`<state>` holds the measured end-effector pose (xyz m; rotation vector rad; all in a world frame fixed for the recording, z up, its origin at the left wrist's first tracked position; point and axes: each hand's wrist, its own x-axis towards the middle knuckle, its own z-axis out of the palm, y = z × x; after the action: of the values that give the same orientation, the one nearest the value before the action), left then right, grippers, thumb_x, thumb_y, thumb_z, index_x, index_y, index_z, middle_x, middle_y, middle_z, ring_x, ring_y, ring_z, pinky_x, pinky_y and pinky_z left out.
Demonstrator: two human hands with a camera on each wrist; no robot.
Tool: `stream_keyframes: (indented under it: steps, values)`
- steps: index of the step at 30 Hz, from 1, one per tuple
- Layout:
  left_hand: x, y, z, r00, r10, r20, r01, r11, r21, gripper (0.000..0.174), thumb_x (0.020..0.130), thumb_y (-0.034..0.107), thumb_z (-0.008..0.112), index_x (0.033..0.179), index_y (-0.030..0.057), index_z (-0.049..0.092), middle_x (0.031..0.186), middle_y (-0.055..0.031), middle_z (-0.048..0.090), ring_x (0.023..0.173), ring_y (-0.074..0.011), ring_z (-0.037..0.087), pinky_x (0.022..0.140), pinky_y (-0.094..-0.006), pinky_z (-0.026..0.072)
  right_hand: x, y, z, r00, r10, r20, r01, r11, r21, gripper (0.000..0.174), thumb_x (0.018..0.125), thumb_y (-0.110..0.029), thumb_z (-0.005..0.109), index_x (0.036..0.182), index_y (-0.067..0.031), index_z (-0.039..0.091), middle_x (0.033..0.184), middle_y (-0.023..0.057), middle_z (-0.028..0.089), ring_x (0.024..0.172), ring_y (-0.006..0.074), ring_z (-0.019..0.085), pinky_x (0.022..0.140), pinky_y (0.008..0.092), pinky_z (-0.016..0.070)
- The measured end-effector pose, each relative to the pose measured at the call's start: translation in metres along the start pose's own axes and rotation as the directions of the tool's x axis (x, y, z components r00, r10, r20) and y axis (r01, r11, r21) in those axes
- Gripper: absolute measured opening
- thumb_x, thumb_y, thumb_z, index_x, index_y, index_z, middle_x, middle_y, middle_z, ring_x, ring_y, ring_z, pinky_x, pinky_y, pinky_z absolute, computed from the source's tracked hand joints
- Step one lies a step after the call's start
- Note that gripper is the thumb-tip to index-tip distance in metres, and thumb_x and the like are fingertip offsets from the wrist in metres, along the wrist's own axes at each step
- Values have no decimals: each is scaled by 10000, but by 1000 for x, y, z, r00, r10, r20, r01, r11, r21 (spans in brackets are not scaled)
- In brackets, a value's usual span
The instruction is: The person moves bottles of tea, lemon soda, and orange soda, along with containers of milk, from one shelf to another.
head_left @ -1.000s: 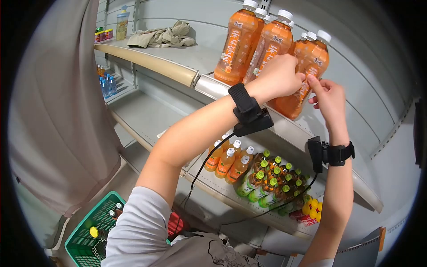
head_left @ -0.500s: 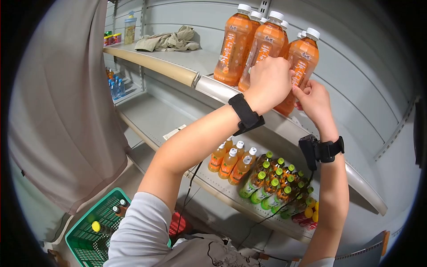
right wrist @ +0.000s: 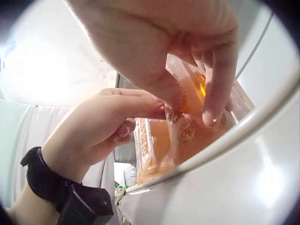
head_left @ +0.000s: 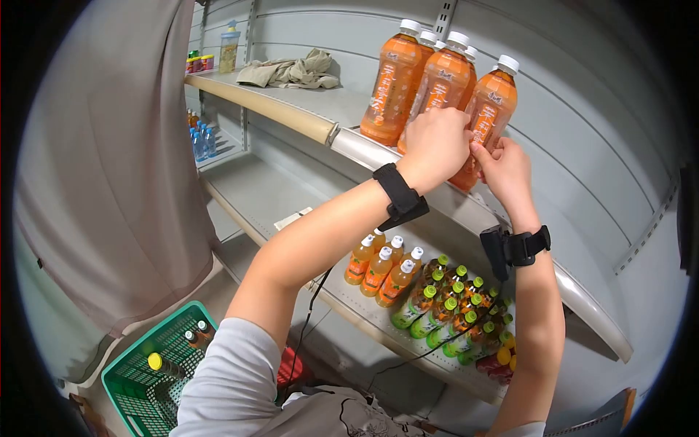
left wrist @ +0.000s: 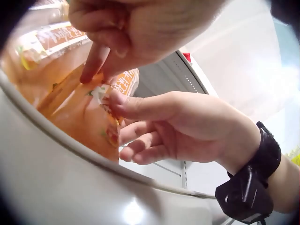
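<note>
The left grip [head_left: 435,142] and right grip [head_left: 502,169] both clasp a white-capped orange plastic drink bottle [head_left: 493,98] low on its body. The bottle stands between them at the grey metal shelf [head_left: 364,149] edge, with matching bottles [head_left: 393,80] just left of the grips.

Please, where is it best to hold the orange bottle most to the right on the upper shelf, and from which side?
Probably at its labelled body, from the front and the open right side. The orange bottle is tall with a small white cap, and other bottles stand close on its left. The left hand and right hand grip its lower body.
</note>
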<state>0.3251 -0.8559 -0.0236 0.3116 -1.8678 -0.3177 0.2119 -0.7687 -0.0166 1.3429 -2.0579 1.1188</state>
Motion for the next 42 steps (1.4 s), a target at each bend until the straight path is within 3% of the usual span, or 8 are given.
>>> stream_keyframes:
  steps: [9, 14, 19, 24, 26, 29, 41, 42]
  values:
    - [-21, -19, 2, 996, -49, 75, 51, 998, -25, 187, 703, 130, 600, 867, 54, 646, 711, -170, 604, 687, -330, 591, 626, -378, 484, -13, -24, -6, 985, 157, 70, -164, 979, 118, 374, 742, -288, 653, 864, 51, 553, 631, 107, 605, 504, 159, 587, 472, 282, 447]
    - [-40, -34, -9, 952, -202, -229, 56, 853, -519, 159, 770, 65, 543, 883, -8, 627, 719, -115, 640, 638, -165, 623, 576, -267, 480, -40, -27, -28, 964, 264, 41, -261, 895, 362, 382, 793, -279, 598, 986, 44, 535, 821, 86, 603, 615, 114, 576, 513, 220, 431]
    - [-72, -57, -27, 905, -356, -235, 202, 843, -499, 154, 806, 50, 518, 902, -4, 626, 688, -38, 618, 619, -55, 566, 536, -185, 433, -89, -33, -45, 941, 331, -75, -247, 820, 517, 339, 832, -261, 539, 1021, 21, 537, 895, 71, 593, 668, 102, 556, 564, 203, 416]
    - [-122, -74, -52, 844, -527, -105, 302, 627, -718, 265, 806, 52, 496, 1062, 26, 559, 515, 70, 396, 440, -14, 315, 409, -187, 256, -158, -18, -47, 868, 444, -224, -183, 704, 686, 258, 833, -206, 517, 965, 9, 570, 776, 55, 591, 566, 71, 495, 506, 184, 371]
    - [-148, -66, -56, 713, -697, 77, 448, 368, -815, 361, 807, 23, 474, 1168, 30, 489, 523, 93, 338, 452, 0, 269, 416, -178, 217, -174, -5, -31, 822, 507, -260, -195, 679, 708, 226, 824, -176, 506, 937, 4, 584, 684, 36, 567, 495, 55, 436, 469, 173, 333]
    - [-164, -45, -50, 722, -674, 157, 522, 382, -762, 418, 794, 52, 489, 1211, 46, 461, 510, 89, 332, 439, -9, 265, 392, -180, 188, -175, -25, -19, 839, 530, -125, -306, 648, 697, 193, 826, -164, 507, 894, -8, 597, 636, -2, 512, 482, 37, 393, 446, 177, 294]
    - [-161, -4, -51, 791, -526, 313, 569, 446, -691, 508, 806, -16, 415, 1303, 20, 312, 589, 97, 396, 480, 15, 290, 421, -166, 230, -205, -20, -37, 757, 580, -302, -199, 645, 738, 163, 834, -135, 499, 809, -8, 597, 530, -29, 412, 455, 20, 312, 403, 172, 194]
    - [-163, 17, -65, 824, -537, 178, 485, 510, -710, 524, 800, -26, 417, 1308, 15, 297, 585, 88, 410, 481, 12, 297, 427, -160, 230, -212, -27, -46, 740, 572, -353, -193, 684, 703, 166, 837, -134, 495, 811, -4, 593, 528, -24, 411, 453, 24, 313, 401, 171, 196]
